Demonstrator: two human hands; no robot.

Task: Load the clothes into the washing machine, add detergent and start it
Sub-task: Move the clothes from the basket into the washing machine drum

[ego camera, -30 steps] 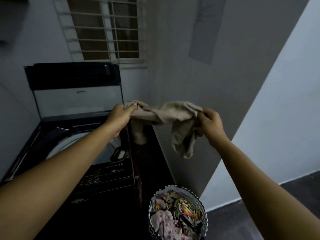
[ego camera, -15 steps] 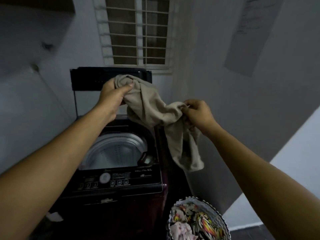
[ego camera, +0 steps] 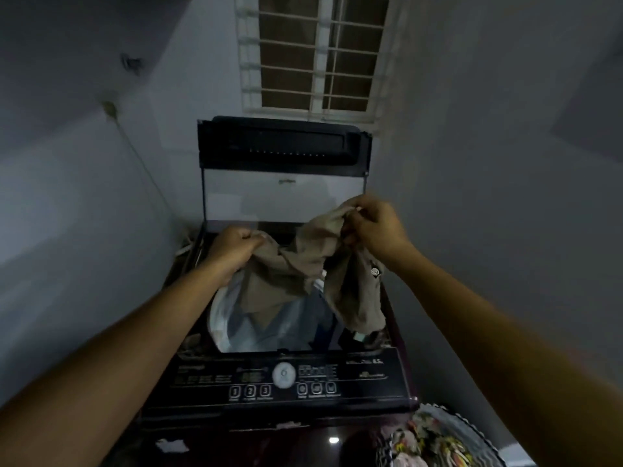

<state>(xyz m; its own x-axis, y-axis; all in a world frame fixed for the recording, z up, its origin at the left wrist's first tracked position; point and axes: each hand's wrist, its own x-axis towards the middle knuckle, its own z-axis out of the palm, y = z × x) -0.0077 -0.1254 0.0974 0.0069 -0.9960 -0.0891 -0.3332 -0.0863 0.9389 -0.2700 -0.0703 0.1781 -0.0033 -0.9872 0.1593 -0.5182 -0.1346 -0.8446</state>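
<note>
A dark top-loading washing machine (ego camera: 286, 409) stands in front of me with its lid (ego camera: 285, 183) raised against the back wall. Both my hands hold a beige garment (ego camera: 303, 264) over the open drum (ego camera: 269, 328). My left hand (ego camera: 232, 251) grips one end at the drum's back left. My right hand (ego camera: 374, 227) pinches the other end, higher and to the right. The cloth sags between them, and one part hangs over the drum's right rim. Pale clothing lies inside the drum.
The control panel (ego camera: 283, 379) with a round dial and buttons faces me at the machine's front. A laundry basket (ego camera: 472, 429) with patterned clothes stands at the lower right. Walls close in on both sides; a barred window (ego camera: 313, 55) is above the lid.
Both hands have carried the beige garment from beside the machine to right over the open drum. My view has swung left and down onto the machine's top.
</note>
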